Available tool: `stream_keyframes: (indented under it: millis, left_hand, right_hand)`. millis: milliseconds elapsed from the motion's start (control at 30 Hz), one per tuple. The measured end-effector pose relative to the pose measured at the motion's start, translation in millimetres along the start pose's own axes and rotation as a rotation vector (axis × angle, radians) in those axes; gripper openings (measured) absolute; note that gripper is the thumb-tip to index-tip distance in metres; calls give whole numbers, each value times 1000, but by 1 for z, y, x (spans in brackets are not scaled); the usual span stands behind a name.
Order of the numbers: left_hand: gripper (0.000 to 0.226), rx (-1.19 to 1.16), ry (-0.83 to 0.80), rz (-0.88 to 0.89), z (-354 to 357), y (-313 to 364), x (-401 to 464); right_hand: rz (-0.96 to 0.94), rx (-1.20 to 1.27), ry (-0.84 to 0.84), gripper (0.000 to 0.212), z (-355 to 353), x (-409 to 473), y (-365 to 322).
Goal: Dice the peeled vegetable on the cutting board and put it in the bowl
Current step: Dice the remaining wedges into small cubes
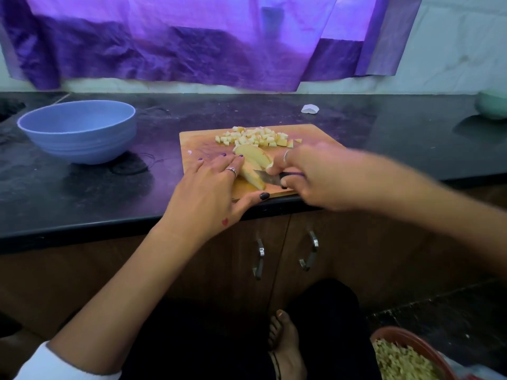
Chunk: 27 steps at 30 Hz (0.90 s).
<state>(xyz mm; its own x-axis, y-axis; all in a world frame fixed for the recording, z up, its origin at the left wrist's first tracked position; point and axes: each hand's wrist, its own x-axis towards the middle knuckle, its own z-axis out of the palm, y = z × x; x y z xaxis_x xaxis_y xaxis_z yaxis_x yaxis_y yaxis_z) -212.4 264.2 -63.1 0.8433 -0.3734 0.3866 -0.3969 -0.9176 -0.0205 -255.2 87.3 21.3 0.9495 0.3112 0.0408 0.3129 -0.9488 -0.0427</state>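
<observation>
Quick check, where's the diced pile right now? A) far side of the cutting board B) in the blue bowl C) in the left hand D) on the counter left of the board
A: the diced pieces lie on the far part of the cutting board; the blue bowl shows none inside.

Pale vegetable slices (253,156) lie mid-board (197,145); diced cubes (256,136) heaped behind; apparently empty blue bowl (79,133) stands left.
</observation>
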Motion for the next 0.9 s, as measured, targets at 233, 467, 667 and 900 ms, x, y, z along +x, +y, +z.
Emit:
stream_keyframes:
  millis: [233,467,667,900]
  left_hand:
    - [95,56,-1,-41,-7,5,-3]
    - [79,-37,-9,7,-8,5,-1]
    - [77,-26,-27,-5,-14,6,-1]
    - [81,-162,-37,-19,-13,2,-1]
  right_hand:
    - [35,171,-35,28,19,0,0]
    - [37,163,-40,17,14,-16,8]
    - [-25,58,101,33,39,-17,6]
    - [-90,-66,77,37,29,-36,24]
